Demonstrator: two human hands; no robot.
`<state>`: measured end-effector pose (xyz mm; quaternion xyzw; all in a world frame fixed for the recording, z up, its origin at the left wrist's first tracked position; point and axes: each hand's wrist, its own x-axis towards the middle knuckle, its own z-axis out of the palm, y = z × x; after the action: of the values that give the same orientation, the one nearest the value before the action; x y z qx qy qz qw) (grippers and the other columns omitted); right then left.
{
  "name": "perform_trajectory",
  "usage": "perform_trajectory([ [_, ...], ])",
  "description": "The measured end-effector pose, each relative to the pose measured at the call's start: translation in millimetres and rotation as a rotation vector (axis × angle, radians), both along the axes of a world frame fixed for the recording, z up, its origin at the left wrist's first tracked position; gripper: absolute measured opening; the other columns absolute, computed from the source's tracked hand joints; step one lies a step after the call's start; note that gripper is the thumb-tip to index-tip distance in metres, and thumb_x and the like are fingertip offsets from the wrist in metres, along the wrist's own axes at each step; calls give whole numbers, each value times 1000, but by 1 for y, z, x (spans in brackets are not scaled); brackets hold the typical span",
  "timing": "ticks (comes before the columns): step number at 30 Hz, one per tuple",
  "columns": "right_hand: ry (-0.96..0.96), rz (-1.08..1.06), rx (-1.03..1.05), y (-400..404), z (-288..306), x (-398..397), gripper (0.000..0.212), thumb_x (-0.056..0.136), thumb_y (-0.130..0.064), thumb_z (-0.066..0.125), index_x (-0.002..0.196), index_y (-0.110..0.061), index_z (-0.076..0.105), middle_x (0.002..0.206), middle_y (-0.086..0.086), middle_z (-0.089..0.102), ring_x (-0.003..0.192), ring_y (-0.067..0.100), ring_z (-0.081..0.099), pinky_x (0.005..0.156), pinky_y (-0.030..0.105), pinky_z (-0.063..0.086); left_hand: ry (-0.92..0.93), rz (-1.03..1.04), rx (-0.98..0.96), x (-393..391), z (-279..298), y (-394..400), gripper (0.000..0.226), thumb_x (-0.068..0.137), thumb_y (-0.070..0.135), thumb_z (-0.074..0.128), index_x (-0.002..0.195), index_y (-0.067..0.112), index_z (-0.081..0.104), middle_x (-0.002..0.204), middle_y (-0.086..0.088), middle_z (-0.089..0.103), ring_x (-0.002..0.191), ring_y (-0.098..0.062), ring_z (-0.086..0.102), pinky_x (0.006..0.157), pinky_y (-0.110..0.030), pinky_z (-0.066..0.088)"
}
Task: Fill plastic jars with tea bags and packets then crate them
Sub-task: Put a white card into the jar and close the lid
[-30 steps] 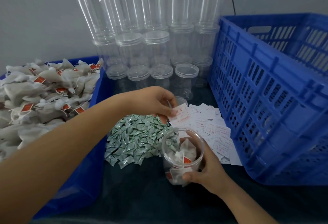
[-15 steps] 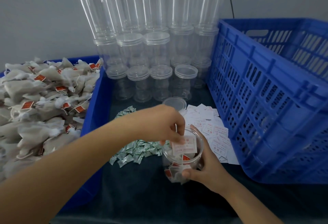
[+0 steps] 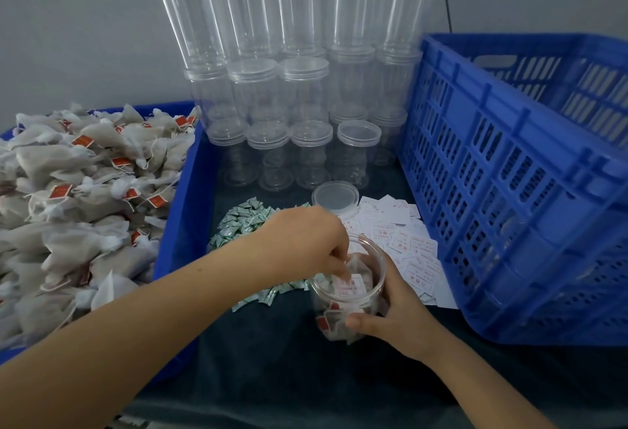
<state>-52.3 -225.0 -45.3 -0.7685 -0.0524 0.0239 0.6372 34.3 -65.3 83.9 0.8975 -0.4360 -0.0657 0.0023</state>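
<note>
- Where the open jar serves as the reference point, the blue slotted crate stands to its right, tilted, with its near corner resting on the dark cloth-covered table.
- Left of the jar, a blue bin holds a heaped pile of tea bags, each with a red tag on a string.
- Behind the jar, against the grey wall, a stack of empty clear jars rises in several tiers; the lower tiers carry screw lids, and the top tier is lidless.
- Between the jar and that stack, a loose clear lid lies flat on the table.
- Just left of the jar lies a pile of small green packets, partly covered by the left forearm.
- Just right of and behind the jar lies a spread of white slips printed in red.
- The jar stands upright on the table, lidless, and contains tea bags.
- The right hand grips the jar wall from the right, thumb on the near side and fingers curled round the far side.
- The left hand hovers over the jar mouth with fingertips dipped inside, touching a white slip that lies on the tea bags. Whether the fingers pinch the slip cannot be told.
</note>
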Motion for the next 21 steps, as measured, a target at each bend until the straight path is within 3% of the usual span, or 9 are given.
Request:
perform_trajectory([
  [3, -1, 10, -26, 0, 6, -2, 117, 58, -55, 89, 150, -49, 16, 155, -12, 36, 142, 5, 38, 116, 42, 39, -68, 52, -155, -5, 3, 2, 40, 86, 57, 54, 88, 20, 68, 78, 6, 65, 72, -13, 56, 68, -31, 50],
  [5, -8, 29, -40, -3, 13, -5, 121, 55, -62, 89, 146, -57, 10, 154, -27, 32, 139, -9, 35, 112, 23, 39, -46, 155, -400, -7, 7, 9, 47, 81, 65, 48, 92, 22, 65, 78, 9, 64, 71, -7, 58, 69, -30, 51],
  [7, -38, 47, -105, -8, 29, -7, 118, 54, -68, 86, 142, -69, 8, 144, -46, 29, 134, -20, 32, 100, 4, 36, 99, 261, -691, -12, 2, 20, 62, 70, 77, 46, 109, 30, 56, 91, 18, 62, 85, 3, 57, 72, -21, 49],
  [8, -66, 47, -170, -10, 40, -8, 116, 55, -70, 85, 140, -73, 6, 140, -51, 27, 134, -22, 29, 99, 0, 33, 177, 294, -820, -18, -6, 26, 71, 66, 81, 49, 120, 35, 47, 101, 24, 58, 95, 9, 54, 76, -15, 47],
  [10, -114, 63, -298, -13, 65, -8, 111, 56, -73, 80, 136, -78, 3, 139, -52, 24, 136, -22, 24, 103, 2, 30, 329, 314, -1016, -36, -32, 34, 90, 58, 82, 60, 133, 41, 29, 120, 32, 48, 114, 12, 46, 89, -12, 42],
  [13, -111, 205, -635, -11, 103, -3, 110, 58, -82, 72, 131, -80, -10, 137, -58, 9, 131, -31, 11, 99, 3, 24, 523, 289, -1093, -59, -77, 37, 117, 47, 74, 76, 140, 48, 11, 135, 36, 34, 129, 9, 35, 105, -15, 35],
  [15, -70, 315, -911, -7, 124, 4, 117, 64, -77, 73, 143, -67, -13, 146, -48, 6, 131, -25, 12, 96, 7, 23, 625, 284, -1073, -61, -98, 35, 126, 43, 65, 84, 138, 53, 2, 138, 38, 29, 132, 11, 30, 105, -10, 31],
  [18, -45, 365, -1146, 8, 144, 15, 115, 72, -68, 74, 152, -54, -8, 159, -20, 19, 140, 4, 30, 100, 23, 36, 649, 308, -1027, -57, -111, 31, 123, 48, 52, 88, 132, 65, -1, 143, 30, 30, 128, 15, 33, 96, -2, 31],
  [21, 1, 427, -1335, 23, 161, 27, 103, 76, -60, 75, 154, -51, 8, 139, -7, 43, 122, 15, 48, 85, 29, 44, 610, 297, -1083, -52, -116, 27, 111, 54, 39, 86, 127, 71, 10, 132, 30, 45, 121, 11, 45, 90, -4, 39],
])
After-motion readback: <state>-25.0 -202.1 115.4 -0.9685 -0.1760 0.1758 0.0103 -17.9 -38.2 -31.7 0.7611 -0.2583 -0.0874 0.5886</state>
